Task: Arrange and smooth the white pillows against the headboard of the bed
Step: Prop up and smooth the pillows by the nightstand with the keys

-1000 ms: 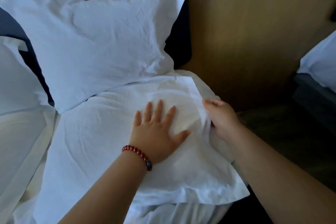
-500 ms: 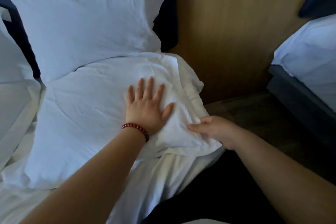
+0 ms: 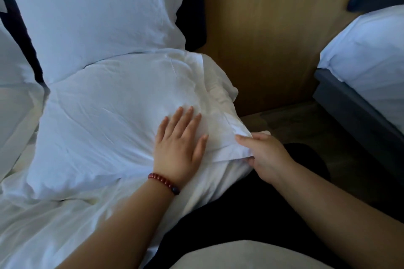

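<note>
The left hand (image 3: 179,144) lies flat, fingers spread, on the front pillow (image 3: 105,129) at frame centre. The right hand (image 3: 264,155) pinches that pillow's corner flap, apparently between thumb and curled fingers. A second pillow (image 3: 94,8) stands upper left.

White pillows (image 3: 105,116), red bracelet (image 3: 162,182)

I count three white pillows on the near bed (image 3: 54,236): an upright pillow (image 3: 98,13) at its head edge, a flat pillow (image 3: 105,120) lying in front of it, and part of a third pillow (image 3: 12,59) at the bed's left edge; whether the white cloth below that is a pillow or a sheet, I cannot tell. I see two hands, a left hand (image 3: 178,148) and a right hand (image 3: 266,155), and one red bead bracelet (image 3: 164,182). There are two beds, the second bed (image 3: 369,57) off the near one's right edge, with one wooden panel (image 3: 273,28) between them.
</note>
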Motion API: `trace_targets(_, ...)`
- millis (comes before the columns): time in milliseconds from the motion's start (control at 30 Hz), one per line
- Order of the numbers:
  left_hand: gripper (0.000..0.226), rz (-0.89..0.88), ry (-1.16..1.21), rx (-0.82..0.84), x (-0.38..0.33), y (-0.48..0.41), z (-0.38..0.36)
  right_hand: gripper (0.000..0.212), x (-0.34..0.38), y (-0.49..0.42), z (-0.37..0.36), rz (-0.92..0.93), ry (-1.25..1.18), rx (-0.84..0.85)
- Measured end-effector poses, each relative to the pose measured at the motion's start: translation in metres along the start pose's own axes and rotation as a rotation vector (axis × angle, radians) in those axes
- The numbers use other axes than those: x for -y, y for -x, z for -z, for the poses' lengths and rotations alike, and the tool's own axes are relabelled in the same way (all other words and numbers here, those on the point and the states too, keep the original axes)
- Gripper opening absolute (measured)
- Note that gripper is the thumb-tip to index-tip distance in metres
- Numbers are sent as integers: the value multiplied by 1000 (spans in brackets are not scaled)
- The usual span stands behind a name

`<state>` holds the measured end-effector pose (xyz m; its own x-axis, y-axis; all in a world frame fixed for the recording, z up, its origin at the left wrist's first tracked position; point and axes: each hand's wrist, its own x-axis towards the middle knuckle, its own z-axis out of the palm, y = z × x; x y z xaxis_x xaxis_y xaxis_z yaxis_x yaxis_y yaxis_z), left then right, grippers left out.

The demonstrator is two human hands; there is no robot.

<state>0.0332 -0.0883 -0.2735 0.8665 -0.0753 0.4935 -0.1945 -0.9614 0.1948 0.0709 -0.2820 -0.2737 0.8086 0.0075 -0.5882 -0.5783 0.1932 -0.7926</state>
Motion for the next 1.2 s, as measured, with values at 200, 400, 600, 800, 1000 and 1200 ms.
trace_targets(200, 23, 496, 640, -170, -18, 55, 25, 35, -24, 30, -29, -244, -397, 234)
trace_targets(400, 14, 1156, 900, -201, 3, 96, 28, 7, -30, 47, -51, -180, -253, 173)
trace_targets(600, 37, 1431, 1498, -208, 2, 84, 38, 14, -37, 56, -44, -112, -282, 126)
trace_targets(800, 26, 1489, 1736, -389, 13, 79, 40, 13, -37, 56, -74, -130, -196, 236)
trace_targets(1000, 12, 1535, 1666, -393, 19, 93, 47, 17, -41, 66, -60, -93, -53, 146)
trace_targets(1200, 42, 1477, 1776, -646, 58, 100, 71, 24, -30, 83, -71, 20, 54, 363)
